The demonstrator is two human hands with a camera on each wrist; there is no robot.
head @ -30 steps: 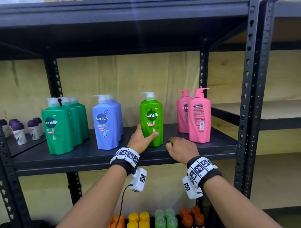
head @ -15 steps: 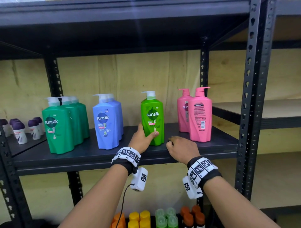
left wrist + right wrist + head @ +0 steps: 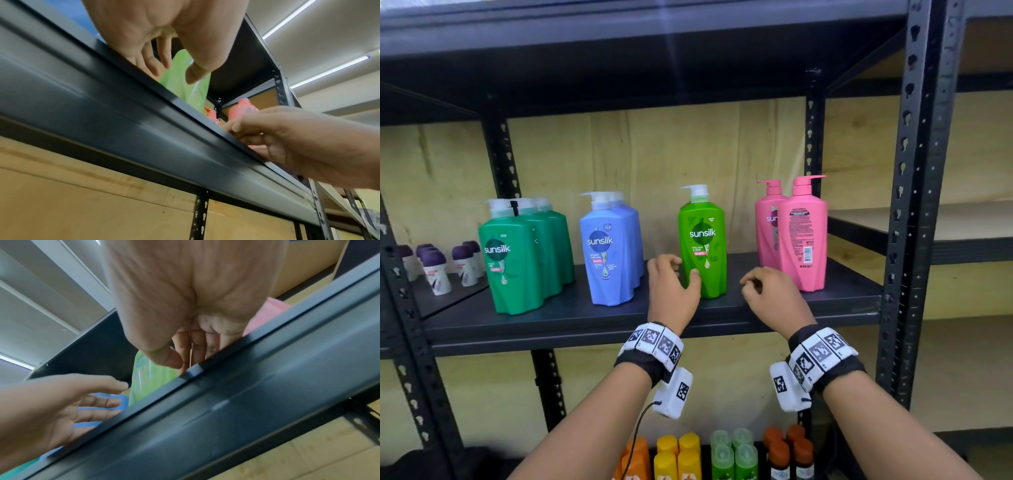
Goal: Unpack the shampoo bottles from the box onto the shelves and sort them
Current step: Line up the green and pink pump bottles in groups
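One lime-green bottle (image 3: 702, 246) upright on shelf (image 3: 585, 318) | left hand (image 3: 671, 291) beside it

the left arm (image 3: 592, 421) and the right arm (image 3: 887, 431) reach forward side by side. the left hand (image 3: 673, 294) is loose, its fingers (image 3: 148, 63) a little bent and spread, its thumb (image 3: 695, 275) sticking out to the right. the right hand (image 3: 777, 298) is palm down with fingers (image 3: 197, 344) softly curled. both hands are empty.

"sunsilk" on lime btl (image 3: 702, 246), blue btl (image 3: 607, 253)
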